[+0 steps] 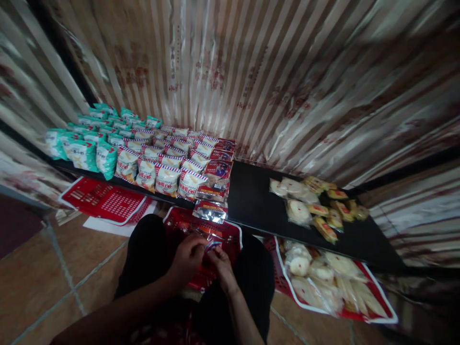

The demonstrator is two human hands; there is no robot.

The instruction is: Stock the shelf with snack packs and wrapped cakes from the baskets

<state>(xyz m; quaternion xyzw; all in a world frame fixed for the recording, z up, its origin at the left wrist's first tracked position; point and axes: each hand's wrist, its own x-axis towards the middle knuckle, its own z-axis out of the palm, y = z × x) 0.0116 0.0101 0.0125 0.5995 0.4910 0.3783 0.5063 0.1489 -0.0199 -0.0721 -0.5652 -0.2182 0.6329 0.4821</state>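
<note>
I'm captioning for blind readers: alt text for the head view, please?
A person's left hand and right hand hold a small packet over a red basket; beyond, a black shelf carries bagged snacks and, further right, wrapped food.

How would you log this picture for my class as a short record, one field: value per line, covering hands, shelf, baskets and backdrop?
Left hand: fingers closed on a small shiny packet
Right hand: gripping the same packet
Below hands: middle red basket
Black shelf, left to right: teal snack bags; white snack bags with striped tops; dark red packets; clear-wrapped round white cakes; yellow-wrapped packets
Other baskets: left red basket; right red basket, holding clear-wrapped pale food
Floor: tiled
Backdrop: striped, printed sheeting
Unclear: packet's label
</note>
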